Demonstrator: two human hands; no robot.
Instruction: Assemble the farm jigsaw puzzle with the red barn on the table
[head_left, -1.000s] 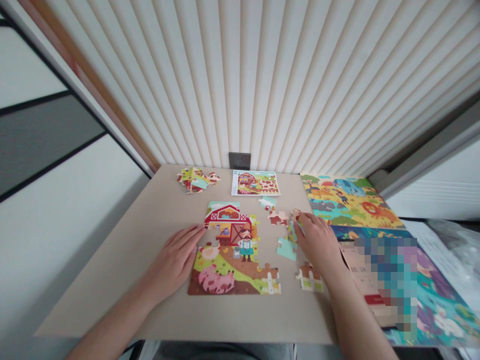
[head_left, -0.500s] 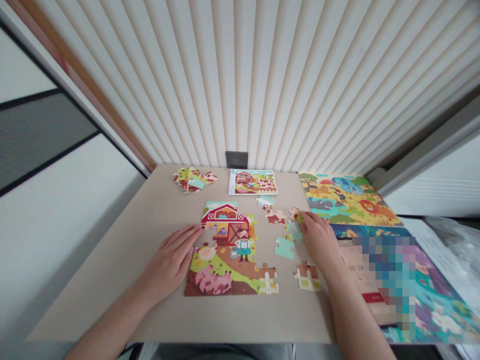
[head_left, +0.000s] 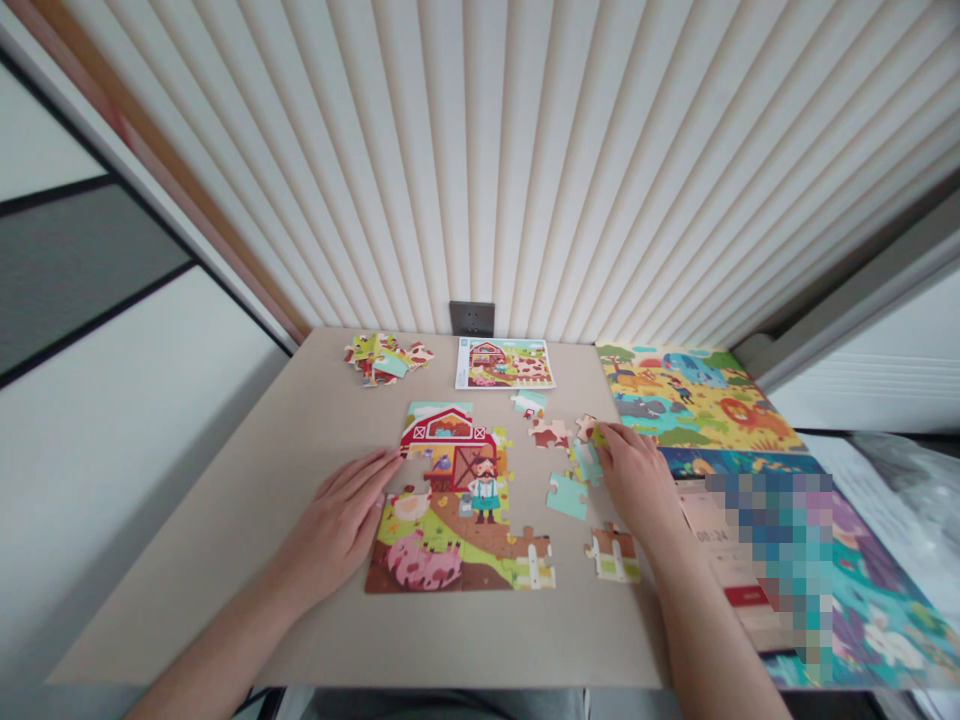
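Observation:
A partly joined farm jigsaw puzzle (head_left: pixel 420 565) lies on the table, showing a red barn, a farmer, a hen and a pig. My left hand (head_left: pixel 345 515) rests flat along its left edge, fingers stretched out and holding nothing. At the right, my right hand (head_left: pixel 637 475) has its fingers closed on a yellow-green puzzle piece (head_left: pixel 598 436), mostly covered by the fingertips. Loose beside it are a light blue piece (head_left: pixel 567 496), a brown-patched piece (head_left: pixel 550 433), a fence piece (head_left: pixel 615 555) and a sky piece with a small red shape (head_left: pixel 529 402).
A heap of puzzle pieces (head_left: pixel 384 362) sits at the back left. Behind the puzzle lies a picture card (head_left: pixel 505 364) of the farm scene. An animal picture (head_left: pixel 697 400) and a blue sea picture (head_left: pixel 870 580) lie at the right, with a partly blurred device (head_left: pixel 720 560) on the latter.

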